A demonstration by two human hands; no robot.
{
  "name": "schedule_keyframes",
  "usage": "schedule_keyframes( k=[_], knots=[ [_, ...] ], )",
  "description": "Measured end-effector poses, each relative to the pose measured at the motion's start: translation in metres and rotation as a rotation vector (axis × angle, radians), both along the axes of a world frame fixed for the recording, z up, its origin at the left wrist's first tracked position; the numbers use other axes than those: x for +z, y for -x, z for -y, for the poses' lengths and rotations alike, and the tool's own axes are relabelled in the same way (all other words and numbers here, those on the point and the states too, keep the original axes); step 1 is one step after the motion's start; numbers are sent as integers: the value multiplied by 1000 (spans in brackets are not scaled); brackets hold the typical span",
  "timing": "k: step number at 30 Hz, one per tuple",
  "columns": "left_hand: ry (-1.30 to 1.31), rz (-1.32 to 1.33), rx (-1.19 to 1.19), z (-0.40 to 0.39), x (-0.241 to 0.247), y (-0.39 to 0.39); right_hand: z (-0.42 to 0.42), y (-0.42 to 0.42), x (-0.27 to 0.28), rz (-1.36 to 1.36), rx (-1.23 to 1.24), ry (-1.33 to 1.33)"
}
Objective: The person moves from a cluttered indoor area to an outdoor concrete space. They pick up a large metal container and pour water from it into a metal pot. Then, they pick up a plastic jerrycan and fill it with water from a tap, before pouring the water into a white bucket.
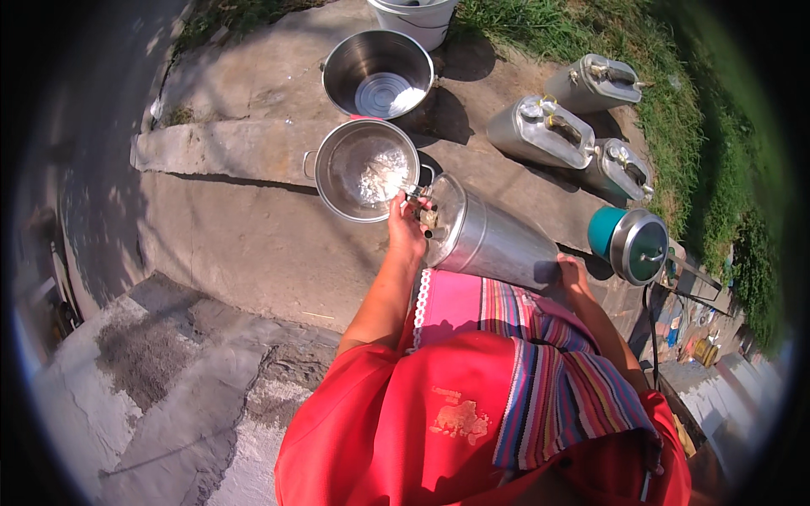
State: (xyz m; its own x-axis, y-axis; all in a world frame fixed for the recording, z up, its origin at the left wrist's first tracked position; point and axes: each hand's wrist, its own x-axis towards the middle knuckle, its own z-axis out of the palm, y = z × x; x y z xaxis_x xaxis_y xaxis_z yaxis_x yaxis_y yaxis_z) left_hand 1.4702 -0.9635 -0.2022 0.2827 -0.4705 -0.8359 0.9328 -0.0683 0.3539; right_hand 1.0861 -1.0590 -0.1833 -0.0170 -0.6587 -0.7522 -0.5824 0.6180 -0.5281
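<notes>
A large metal can (500,237) lies tilted across in front of me, its top end toward the left. My left hand (408,224) grips the fittings on that top end, by a small spout. At the opposite end, my right hand (573,275) holds the can's base. The spout end reaches the rim of a two-handled metal pot (335,183). Inside the pot is a bright, whitish patch; whether it is liquid, froth or glare I cannot tell. A pink cloth with a striped band (452,294) lies over my lap, below the can.
Beyond the pot stands a metal bucket (354,60), with a white plastic bucket (421,28) behind it. Several metal jerrycans stand at right, including one large jerrycan (519,129). Nearer is a lidded teal-and-metal container (633,246). A raised concrete ledge (221,148) crosses the ground.
</notes>
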Motion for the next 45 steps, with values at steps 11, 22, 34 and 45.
schedule_keyframes(
  k=[11,22,34,45],
  knots=[
    [-24,-24,-10,-4,6,-1,6,-12,26,80,-57,17],
    [-23,-68,100,-5,15,-9,22,-18,42,79,34,26],
    [52,-128,144,3,28,-20,34,-46,87,42,65,90],
    [44,-160,215,9,59,-27,41,-66,119,40,-8,132]
  ],
)
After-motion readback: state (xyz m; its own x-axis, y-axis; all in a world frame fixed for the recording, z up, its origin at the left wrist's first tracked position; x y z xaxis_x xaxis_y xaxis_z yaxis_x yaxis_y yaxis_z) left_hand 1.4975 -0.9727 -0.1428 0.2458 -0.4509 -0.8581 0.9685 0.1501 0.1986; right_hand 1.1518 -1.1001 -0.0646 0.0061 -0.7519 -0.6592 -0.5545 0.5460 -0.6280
